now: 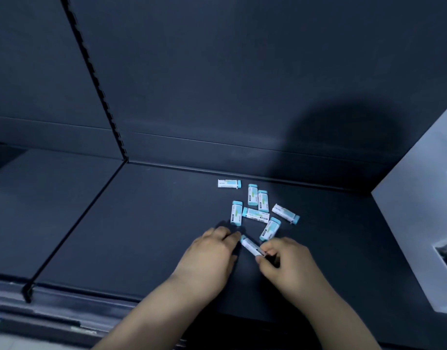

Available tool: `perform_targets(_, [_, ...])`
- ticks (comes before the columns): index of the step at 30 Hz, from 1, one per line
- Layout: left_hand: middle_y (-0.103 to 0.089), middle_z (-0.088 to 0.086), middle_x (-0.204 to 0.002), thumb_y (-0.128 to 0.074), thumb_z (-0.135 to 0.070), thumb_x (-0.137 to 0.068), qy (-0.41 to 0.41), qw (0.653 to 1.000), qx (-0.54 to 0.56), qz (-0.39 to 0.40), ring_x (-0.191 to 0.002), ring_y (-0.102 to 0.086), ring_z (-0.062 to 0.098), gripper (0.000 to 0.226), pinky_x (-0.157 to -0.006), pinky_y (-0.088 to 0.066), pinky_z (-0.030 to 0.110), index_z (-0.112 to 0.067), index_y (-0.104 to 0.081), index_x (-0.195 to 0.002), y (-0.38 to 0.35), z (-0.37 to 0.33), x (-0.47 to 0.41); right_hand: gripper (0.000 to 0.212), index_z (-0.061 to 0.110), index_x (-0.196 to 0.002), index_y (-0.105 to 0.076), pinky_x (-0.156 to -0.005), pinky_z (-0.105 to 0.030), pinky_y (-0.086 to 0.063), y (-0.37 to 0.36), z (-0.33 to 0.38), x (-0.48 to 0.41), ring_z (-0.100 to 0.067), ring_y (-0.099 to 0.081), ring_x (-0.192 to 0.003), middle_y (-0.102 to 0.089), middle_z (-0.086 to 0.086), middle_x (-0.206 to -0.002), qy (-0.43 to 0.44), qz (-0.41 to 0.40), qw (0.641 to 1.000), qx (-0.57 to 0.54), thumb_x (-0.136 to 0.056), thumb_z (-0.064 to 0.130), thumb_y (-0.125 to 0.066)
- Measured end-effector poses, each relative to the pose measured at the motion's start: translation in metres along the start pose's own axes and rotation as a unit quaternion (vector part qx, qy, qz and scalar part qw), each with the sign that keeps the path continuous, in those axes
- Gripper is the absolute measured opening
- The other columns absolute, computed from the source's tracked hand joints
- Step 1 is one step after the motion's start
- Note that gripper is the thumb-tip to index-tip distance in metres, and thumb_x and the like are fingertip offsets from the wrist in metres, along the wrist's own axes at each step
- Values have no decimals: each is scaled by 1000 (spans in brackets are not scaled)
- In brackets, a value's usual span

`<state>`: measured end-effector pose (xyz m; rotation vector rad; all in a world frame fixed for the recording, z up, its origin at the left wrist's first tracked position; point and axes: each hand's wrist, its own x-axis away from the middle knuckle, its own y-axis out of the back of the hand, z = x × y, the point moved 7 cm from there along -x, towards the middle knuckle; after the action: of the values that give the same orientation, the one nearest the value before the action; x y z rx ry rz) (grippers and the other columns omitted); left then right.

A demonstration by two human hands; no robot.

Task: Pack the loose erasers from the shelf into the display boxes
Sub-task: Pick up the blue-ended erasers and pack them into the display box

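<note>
Holding one eraser [252, 246] between them at lower centre of the frame, both hands work just above the dark shelf [141, 223]. The right hand [284, 258] has its grip clamped on the lower right end of that eraser, thumb and fingers pinched together. The left hand [209, 251] lies knuckles up with its fingertips at the eraser's upper left end; whether its grip is closed on the eraser or only touching it cannot be told, as the fingers curl out of sight. Seven loose erasers [255, 215], white with light blue ends, lie scattered on the shelf just above the hands, near centre right of the frame. One of them [229, 183] sits apart, nearest the shelf's back panel [217, 84]. A white box [419, 210] occupies the right edge of the frame, partly cut off. A slotted upright rail [96, 79] runs down the upper left.
</note>
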<state>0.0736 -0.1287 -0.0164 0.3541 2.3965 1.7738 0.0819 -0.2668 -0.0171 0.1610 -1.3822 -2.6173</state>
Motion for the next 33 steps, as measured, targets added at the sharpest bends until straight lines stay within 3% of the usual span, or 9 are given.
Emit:
perform_targets(5, [-38, -7, -141, -46, -33, -95, -7, 999, 47, -16, -131, -33, 13, 54, -106, -29, 22, -26, -28, -146, 8, 1, -4, 15, 20, -94, -69, -69, 0, -35, -4, 7, -1, 3, -53, -71, -58, 10, -82, 10, -2, 998, -55, -80, 24, -67])
perform_targets(12, [-44, -6, -133, -54, -29, -90, -22, 997, 71, -2, -125, -39, 13, 51, -100, -30, 17, -28, -40, -139, 5, 6, -4, 22, 19, -92, -61, -73, -17, -38, -16, 20, -2, -9, -48, -78, -48, 8, -85, 12, -40, 999, -26, -73, 22, -72])
perform_targets(17, [-44, -8, -130, -60, -27, -87, -28, 997, 66, 20, -124, -41, 13, 46, -103, -33, 21, -28, -50, -132, 2, 15, -4, 24, 19, -97, -67, -74, -6, -38, -13, 19, -6, 0, -50, -72, -56, 7, -85, 21, 16, 998, -51, -74, 16, -74])
perform_targets(20, [-32, -10, -145, -63, -35, -86, -38, 997, 47, 47, -135, -29, 13, 64, -111, -25, 24, -29, -35, -143, 1, 14, -6, 39, 17, -111, -64, -92, -23, -43, 24, -13, -23, -11, -53, -89, -56, 2, -101, -39, -49, 998, -10, -74, 21, -76])
perform_targets(24, [-22, -8, -153, -62, -43, -85, -52, 996, 1, 78, -139, -19, 15, 78, -113, -21, 27, -27, -20, -149, -2, 3, -11, 77, 22, -136, -42, -106, -27, -29, 17, -34, -39, -18, -36, -127, -41, 1, -131, -83, 74, 992, 52, -69, 41, -77])
perform_targets(27, [-24, -4, -149, -62, -45, -84, -33, 997, 0, 74, -138, -20, 16, 82, -113, -21, 28, -24, -17, -149, -4, 4, -13, 55, 26, -123, -52, -102, -20, -34, 10, -32, -40, -14, -43, -114, -47, 6, -115, -42, 61, 996, 41, -73, 32, -74])
perform_targets(29, [-25, -4, -148, -63, -45, -83, -29, 997, 13, 69, -137, -20, 16, 82, -113, -21, 26, -23, -18, -149, -5, 6, -12, 31, 31, -102, -56, -83, -6, -36, 13, -30, -34, -11, -49, -95, -52, 12, -96, -21, 27, 999, 4, -76, 21, -70])
perform_targets(31, [-26, -4, -146, -63, -44, -83, -29, 997, 27, 66, -137, -21, 15, 81, -113, -20, 25, -23, -19, -148, -6, 6, -12, 28, 34, -97, -53, -76, -3, -34, 15, -29, -28, -8, -49, -93, -51, 17, -93, -25, 13, 999, -34, -76, 24, -70])
perform_targets(33, [-26, -5, -146, -64, -42, -83, -30, 997, 40, 59, -136, -22, 15, 79, -112, -20, 23, -23, -22, -148, -5, 4, -13, 41, 32, -108, -53, -88, -13, -37, 11, -26, -25, -9, -46, -106, -49, 15, -104, -44, 24, 999, 1, -73, 43, -70])
